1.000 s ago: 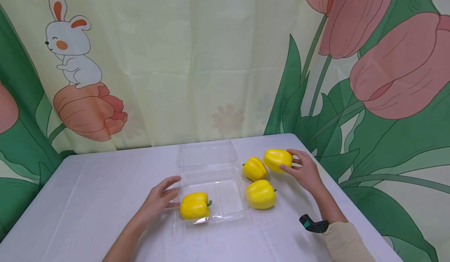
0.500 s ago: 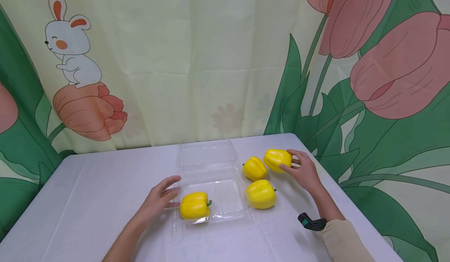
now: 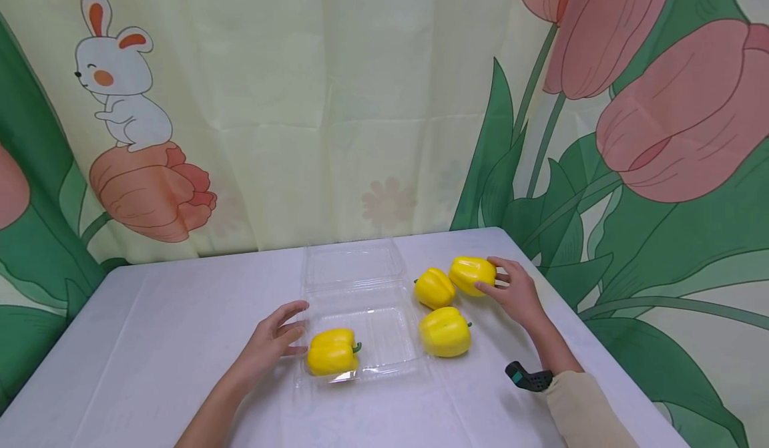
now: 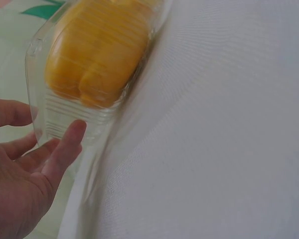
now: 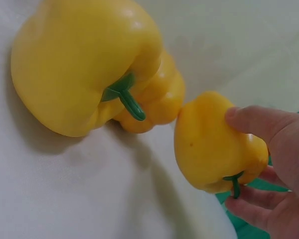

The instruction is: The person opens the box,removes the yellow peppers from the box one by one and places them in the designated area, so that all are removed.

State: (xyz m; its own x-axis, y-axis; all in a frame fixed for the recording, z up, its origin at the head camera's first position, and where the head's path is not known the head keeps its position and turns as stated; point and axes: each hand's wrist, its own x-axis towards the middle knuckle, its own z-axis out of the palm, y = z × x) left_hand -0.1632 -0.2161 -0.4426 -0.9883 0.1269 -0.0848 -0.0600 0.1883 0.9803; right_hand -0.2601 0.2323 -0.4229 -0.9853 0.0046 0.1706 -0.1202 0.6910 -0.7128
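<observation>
Right hand [image 3: 515,292]: I have thumb and fingers round the far-right pepper [image 3: 471,276]; its glossy skin could slip if my pinch is weak.
Middle pepper [image 3: 435,288]: just left of it, contact unclear; a low leftward sweep might roll it.
Near pepper [image 3: 445,332]: beside the box's right wall, easily nudged.
Left hand [image 3: 273,336]: open, fingers loose at the left wall; pressure I can't tell.
Box [image 3: 387,331]: thin, may skid if bumped.
Boxed pepper [image 3: 332,352]: near-left corner, could roll if the box tips.
</observation>
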